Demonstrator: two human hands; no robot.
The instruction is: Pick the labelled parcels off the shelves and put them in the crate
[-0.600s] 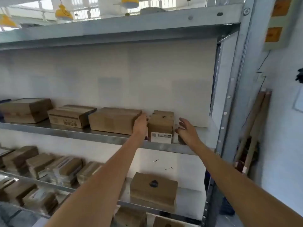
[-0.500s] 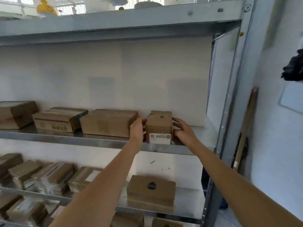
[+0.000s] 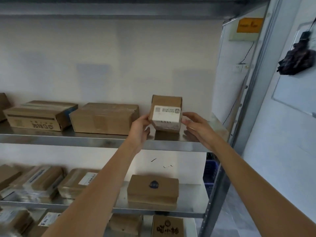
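Brown cardboard with a white label facing you: the small parcel (image 3: 165, 113) sits between your two hands, raised and tilted over the right end of the upper shelf (image 3: 102, 140), with only its lower edge at or just above the steel. It is stubby and nearly cubic, with no clear long axis. Your left hand (image 3: 139, 129) grips its left side, thumb to the front. Your right hand (image 3: 196, 124) has its fingers curled against the right side, and both are equally close. The way out is straight back toward you and down.

Just left of your left hand lies a wide carton (image 3: 104, 118), near enough to brush as you pull out, and beyond it a printed box (image 3: 40, 115). The shelf upright (image 3: 253, 93) stands to the right, well apart. Below, a flat box (image 3: 153, 190) rests on the lower shelf. A blue crate (image 3: 211, 173) shows behind the rack, low right, which I take for the destination.
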